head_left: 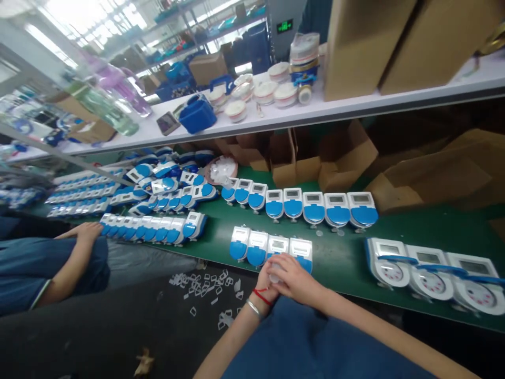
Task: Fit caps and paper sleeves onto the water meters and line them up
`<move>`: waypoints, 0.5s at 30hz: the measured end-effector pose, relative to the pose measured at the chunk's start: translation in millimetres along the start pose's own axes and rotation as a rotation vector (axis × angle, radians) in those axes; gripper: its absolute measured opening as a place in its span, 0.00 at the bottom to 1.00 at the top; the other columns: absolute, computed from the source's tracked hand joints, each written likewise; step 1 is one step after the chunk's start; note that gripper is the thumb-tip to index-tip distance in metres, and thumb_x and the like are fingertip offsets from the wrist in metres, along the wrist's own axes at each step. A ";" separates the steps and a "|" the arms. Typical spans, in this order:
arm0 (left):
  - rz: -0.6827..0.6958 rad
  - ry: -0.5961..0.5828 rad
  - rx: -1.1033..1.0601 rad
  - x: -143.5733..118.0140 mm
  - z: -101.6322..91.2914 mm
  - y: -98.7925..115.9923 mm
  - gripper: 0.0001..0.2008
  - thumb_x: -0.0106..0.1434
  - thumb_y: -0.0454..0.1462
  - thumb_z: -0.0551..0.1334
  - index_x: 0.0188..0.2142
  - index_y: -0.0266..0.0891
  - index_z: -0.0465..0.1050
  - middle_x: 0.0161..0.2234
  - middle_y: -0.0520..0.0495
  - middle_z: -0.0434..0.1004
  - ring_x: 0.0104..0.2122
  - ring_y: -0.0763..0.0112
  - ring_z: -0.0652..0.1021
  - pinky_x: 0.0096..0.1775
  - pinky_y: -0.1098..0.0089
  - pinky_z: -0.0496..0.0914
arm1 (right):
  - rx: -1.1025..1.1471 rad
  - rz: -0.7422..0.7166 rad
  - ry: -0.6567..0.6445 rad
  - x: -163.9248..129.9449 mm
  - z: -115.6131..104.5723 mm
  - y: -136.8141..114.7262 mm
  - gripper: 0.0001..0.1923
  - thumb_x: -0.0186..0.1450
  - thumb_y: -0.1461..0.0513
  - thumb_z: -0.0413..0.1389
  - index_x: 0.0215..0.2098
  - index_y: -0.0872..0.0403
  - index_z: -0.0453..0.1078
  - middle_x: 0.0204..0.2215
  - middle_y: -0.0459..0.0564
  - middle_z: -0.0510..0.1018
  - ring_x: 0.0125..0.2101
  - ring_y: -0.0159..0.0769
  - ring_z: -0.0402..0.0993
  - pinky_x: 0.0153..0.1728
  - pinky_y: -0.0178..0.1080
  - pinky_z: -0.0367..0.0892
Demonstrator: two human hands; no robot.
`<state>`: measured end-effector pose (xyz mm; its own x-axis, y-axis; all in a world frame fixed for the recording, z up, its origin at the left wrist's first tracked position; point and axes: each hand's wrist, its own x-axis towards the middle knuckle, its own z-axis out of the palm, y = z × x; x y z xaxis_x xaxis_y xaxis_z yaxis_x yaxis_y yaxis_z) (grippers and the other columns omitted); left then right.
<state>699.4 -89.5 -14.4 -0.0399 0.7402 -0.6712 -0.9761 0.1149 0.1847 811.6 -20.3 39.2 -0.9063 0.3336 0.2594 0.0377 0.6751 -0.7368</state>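
Observation:
My left hand (265, 282), with a red cord and a silver bangle at its wrist, is closed at the table's front edge. It cups a small translucent plastic piece (275, 275), whose exact shape is partly hidden. My right hand (292, 276) lies over it with fingers curled onto the same piece. Just beyond both hands stands a short row of white water meters with blue lids (258, 247). Behind that runs a longer row of such meters (313, 209), lids down. To the right, three meters (430, 276) have their blue lids raised, showing round dials.
A co-worker's hand (89, 231) touches a row of meters (152, 229) at left. Clear discs (319, 233) lie on the green table (213, 237). A bowl (232, 171) holds clear pieces. Open cartons (347, 158) stand under the shelf (252, 123). Small white frames (209, 284) litter the floor.

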 end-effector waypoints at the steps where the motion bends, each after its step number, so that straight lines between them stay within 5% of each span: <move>1: 0.002 -0.013 -0.013 -1.6 -3.1 9.4 0.11 0.65 0.37 0.51 0.33 0.35 0.70 0.30 0.48 0.74 0.31 0.75 0.75 0.37 0.76 0.69 | 0.001 -0.006 0.000 6.9 3.4 -2.3 0.17 0.62 0.61 0.53 0.49 0.51 0.66 0.53 0.54 0.66 0.55 0.44 0.58 0.56 0.53 0.54; 4: -0.006 -0.059 -0.046 -7.4 -14.9 51.9 0.10 0.64 0.38 0.53 0.35 0.34 0.70 0.30 0.47 0.75 0.31 0.74 0.76 0.36 0.74 0.70 | -0.007 0.045 0.087 29.5 18.5 -6.7 0.21 0.63 0.62 0.51 0.54 0.49 0.62 0.56 0.54 0.64 0.56 0.43 0.57 0.56 0.53 0.56; 8: 0.016 -0.066 0.008 -13.1 -32.3 143.1 0.14 0.62 0.41 0.56 0.42 0.32 0.68 0.39 0.40 0.75 0.41 0.63 0.76 0.41 0.67 0.71 | -0.023 0.293 0.320 55.3 44.6 0.1 0.19 0.65 0.60 0.46 0.55 0.48 0.61 0.56 0.54 0.63 0.56 0.43 0.59 0.54 0.52 0.60; 15: 0.179 0.158 0.056 20.3 -50.2 310.9 0.13 0.60 0.38 0.56 0.42 0.32 0.68 0.39 0.37 0.73 0.44 0.60 0.74 0.43 0.62 0.71 | -0.121 0.709 0.554 39.9 86.2 13.1 0.18 0.65 0.55 0.44 0.49 0.49 0.67 0.53 0.53 0.67 0.55 0.43 0.62 0.55 0.51 0.59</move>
<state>384.4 -72.0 -6.7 -0.2487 0.6401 -0.7269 -0.9370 0.0310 0.3479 739.7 -54.9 -14.0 -0.3224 0.9450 0.0561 0.5821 0.2446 -0.7754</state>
